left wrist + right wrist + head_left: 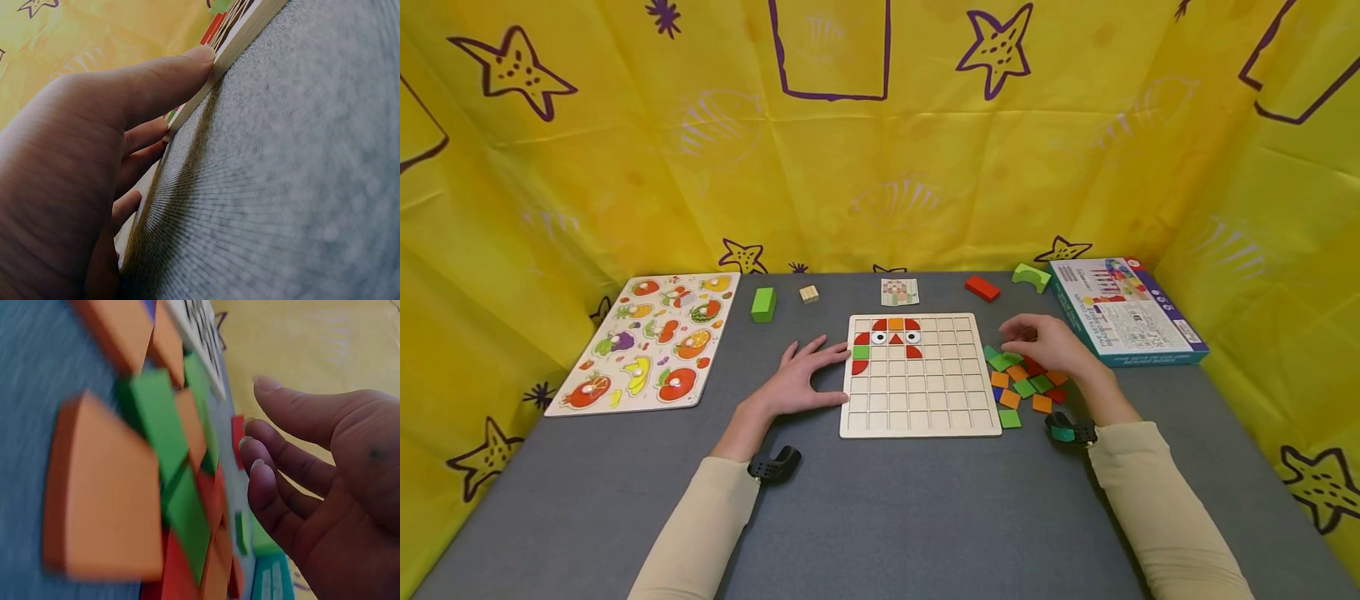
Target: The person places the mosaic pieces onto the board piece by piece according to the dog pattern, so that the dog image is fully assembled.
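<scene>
Sleeves [1165,504] lie nearest me. The left hand [797,381], spread, touches the board [921,400]; the right hand [1051,342], loosely curled, empty, hovers by tiles [1024,388].

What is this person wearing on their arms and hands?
The sleeves are plain beige. The left hand and right hand have no gloves. Each arm wears a black wristband; the right one shows a green patch.

Gray tbl [910,517] w/ grid bd [917,398], loose tiles [1010,399], fruit bd [651,342], box [1123,317], sm card [899,292] & asst blocks [763,305] on it.
</scene>
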`<state>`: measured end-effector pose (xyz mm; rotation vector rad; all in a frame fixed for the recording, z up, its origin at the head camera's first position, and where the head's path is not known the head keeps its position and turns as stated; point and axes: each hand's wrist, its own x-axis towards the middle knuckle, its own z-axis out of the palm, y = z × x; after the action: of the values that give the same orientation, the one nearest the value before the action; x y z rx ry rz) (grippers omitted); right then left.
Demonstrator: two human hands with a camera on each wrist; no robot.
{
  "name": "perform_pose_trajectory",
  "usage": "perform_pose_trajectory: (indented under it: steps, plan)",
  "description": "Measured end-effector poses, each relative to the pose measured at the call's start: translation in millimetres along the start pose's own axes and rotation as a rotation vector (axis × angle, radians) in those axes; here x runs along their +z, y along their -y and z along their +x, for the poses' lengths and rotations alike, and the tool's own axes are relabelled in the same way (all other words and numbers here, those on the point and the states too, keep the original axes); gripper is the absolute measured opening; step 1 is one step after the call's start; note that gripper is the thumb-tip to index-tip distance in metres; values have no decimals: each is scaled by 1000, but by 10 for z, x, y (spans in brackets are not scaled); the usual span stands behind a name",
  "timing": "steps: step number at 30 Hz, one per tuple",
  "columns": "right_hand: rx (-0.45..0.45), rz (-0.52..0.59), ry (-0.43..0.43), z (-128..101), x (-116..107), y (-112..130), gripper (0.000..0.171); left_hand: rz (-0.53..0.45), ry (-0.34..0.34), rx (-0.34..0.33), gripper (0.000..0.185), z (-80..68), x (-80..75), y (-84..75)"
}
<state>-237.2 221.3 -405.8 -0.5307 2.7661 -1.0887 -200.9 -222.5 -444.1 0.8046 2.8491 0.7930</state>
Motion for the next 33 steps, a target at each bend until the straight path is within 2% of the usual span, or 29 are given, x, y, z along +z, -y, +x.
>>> perform_pose_trajectory:
  steps: [5, 11, 17, 19, 26, 33]
  plan:
    - [37, -43, -1, -94, -43, -129, 31, 2, 1, 5, 77, -1, -1, -10]
    - [86, -88, 39, -174, -88, -177, 32, -2, -4, 14, 76, 2, -3, -8]
    - [47, -140, 58, -192, -93, -180, 26, 1, -1, 12, 76, 1, 4, 0]
    - [38, -141, 61, -188, -88, -172, 24, 1, -3, 12, 76, -3, 4, 3]
    - [99, -117, 58, -178, -53, -195, 19, -8, -6, 21, 75, -9, 11, 14]
    - [63, -103, 19, -186, -55, -212, 19, 0, -12, 23, 75, -3, 19, 36]
